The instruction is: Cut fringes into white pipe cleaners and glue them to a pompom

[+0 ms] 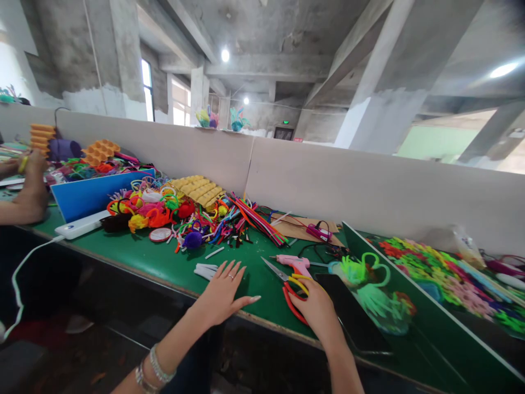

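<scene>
My left hand (221, 293) lies palm down over the green table with its fingers spread. Small white strips (204, 271) rest by its fingertips, and one more white piece (215, 252) lies a little farther off. In my right hand (319, 306) are scissors (292, 307) with red and yellow handles; the fingers are curled at the handles and the blades, slightly parted, point away to the left. Just beyond the scissors is a pink glue gun (297, 262). A dark flat slab (353, 314), like a tablet or phone, sits to the right of this hand.
Fuzzy pipe cleaners (262, 221) and pompom pieces (156, 210) are heaped at the back left, with a yellow egg-crate sheet (199, 189). A white power strip (84, 224) stands at the left edge. Green tufted pieces (377, 298) lie by the right divider (426, 312). Another person's arm (30, 191) shows far left.
</scene>
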Tool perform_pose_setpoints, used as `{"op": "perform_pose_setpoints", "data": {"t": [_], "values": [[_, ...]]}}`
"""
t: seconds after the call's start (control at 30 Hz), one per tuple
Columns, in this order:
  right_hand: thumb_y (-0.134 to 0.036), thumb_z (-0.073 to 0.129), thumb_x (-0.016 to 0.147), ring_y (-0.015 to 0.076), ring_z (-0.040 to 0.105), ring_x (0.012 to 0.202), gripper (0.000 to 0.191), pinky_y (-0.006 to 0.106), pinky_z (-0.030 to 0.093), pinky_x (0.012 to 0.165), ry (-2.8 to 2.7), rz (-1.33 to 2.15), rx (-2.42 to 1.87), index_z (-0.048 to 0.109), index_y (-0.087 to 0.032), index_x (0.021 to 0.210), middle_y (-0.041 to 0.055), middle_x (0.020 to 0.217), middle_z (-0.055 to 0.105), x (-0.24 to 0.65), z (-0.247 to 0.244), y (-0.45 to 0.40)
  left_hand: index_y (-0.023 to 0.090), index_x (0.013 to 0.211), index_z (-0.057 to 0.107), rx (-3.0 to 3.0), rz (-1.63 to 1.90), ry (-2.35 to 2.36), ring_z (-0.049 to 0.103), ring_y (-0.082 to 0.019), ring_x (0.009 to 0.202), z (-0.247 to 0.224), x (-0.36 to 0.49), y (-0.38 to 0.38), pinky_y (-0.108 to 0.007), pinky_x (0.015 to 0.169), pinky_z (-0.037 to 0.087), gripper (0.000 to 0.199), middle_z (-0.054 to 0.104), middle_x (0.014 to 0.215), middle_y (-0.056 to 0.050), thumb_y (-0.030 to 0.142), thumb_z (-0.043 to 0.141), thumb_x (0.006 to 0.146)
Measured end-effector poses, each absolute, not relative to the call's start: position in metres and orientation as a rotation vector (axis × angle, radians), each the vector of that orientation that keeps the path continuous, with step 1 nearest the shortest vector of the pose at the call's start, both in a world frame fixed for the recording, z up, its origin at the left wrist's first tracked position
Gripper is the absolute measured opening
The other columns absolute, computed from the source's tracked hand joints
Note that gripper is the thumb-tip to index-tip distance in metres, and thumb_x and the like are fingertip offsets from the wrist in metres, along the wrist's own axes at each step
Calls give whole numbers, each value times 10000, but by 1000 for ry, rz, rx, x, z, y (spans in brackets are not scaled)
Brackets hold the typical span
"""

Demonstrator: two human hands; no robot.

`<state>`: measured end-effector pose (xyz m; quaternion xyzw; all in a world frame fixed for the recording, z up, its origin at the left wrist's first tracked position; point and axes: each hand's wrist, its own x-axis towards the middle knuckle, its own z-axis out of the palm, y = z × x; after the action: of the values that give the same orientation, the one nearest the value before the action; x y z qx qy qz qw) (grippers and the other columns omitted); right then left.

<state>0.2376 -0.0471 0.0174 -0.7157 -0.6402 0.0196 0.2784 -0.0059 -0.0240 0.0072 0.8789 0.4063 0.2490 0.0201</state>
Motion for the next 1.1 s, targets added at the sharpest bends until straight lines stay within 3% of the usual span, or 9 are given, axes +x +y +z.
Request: {"op": "perform_pose_setpoints", "data": {"t": [0.13, 0.3, 0.37, 0.43, 0.5, 0.6, 0.7, 0.9, 1.1], "values": [[-325, 543, 655, 215, 564, 945, 354, 329, 411, 850, -1724, 37, -1912, 606, -145, 953, 94, 1021, 614, 238, 17, -46, 63, 1276, 349, 2735, 683, 1179, 259, -324, 1257, -1, 19, -45, -462, 997, 268, 798, 347, 1333, -210, 649, 308, 734], [-312, 545, 651, 210, 578, 921, 352, 312, 425, 827, -1733, 3, -1864, 608, -144, 954, 98, 998, 621, 241, 11, -44, 169, 1303, 318, 2809, 602, 477, 234, -219, 1283, 1, 23, -84, -376, 1051, 181, 655, 354, 1358, -98, 565, 356, 783], [-318, 550, 646, 211, 584, 906, 340, 313, 432, 811, -1733, -7, -1855, 615, -158, 939, 94, 985, 626, 241, 10, -44, 298, 1138, 513, 2758, 617, 308, 376, -144, 1204, 4, 20, -89, -342, 1059, 152, 397, 573, 1172, 26, 489, 393, 812], [-322, 550, 645, 215, 582, 908, 331, 323, 430, 814, -1738, -20, -1843, 618, -164, 928, 92, 986, 626, 241, 10, -44, 313, 885, 642, 2683, 715, 420, 493, -102, 1069, 9, 14, -82, -317, 1050, 155, 253, 688, 895, 74, 416, 417, 831], [-329, 546, 647, 223, 575, 918, 331, 342, 424, 827, -1739, -35, -1837, 618, -157, 920, 97, 991, 624, 241, 10, -44, 286, 722, 670, 2640, 813, 647, 505, -122, 1040, 15, 1, -68, -328, 1027, 201, 257, 676, 940, 56, 409, 461, 810], [-334, 546, 648, 231, 572, 919, 340, 361, 423, 833, -1734, -47, -1834, 615, -145, 921, 105, 989, 623, 240, 10, -44, 265, 975, 620, 2590, 930, 1085, 459, -173, 1110, 18, -30, -40, -368, 988, 278, 289, 548, 1196, -15, 425, 445, 809], [-318, 564, 635, 231, 572, 921, 366, 360, 428, 832, -1722, -15, -1828, 606, -135, 950, 107, 995, 622, 235, 10, -42, 219, 1226, 437, 2630, 893, 1396, 356, -245, 1212, 7, -64, -20, -448, 1012, 237, 582, 438, 1302, -86, 543, 461, 743], [-268, 562, 647, 228, 564, 940, 311, 382, 429, 844, -1788, 7, -1726, 611, -152, 932, 93, 982, 628, 217, 11, -42, 239, 1318, 274, 2755, 680, 1371, 313, -218, 1250, -22, -104, -16, -424, 1029, 250, 651, 377, 1349, -61, 537, 432, 762], [-295, 477, 751, 231, 548, 954, 289, 416, 415, 857, -1820, -96, -1568, 590, -178, 990, 91, 991, 621, 192, 20, -47, 236, 1241, 421, 2752, 754, 1227, 418, -200, 1184, -24, -110, -20, -380, 985, 341, 479, 476, 1275, -56, 420, 455, 800]]}}
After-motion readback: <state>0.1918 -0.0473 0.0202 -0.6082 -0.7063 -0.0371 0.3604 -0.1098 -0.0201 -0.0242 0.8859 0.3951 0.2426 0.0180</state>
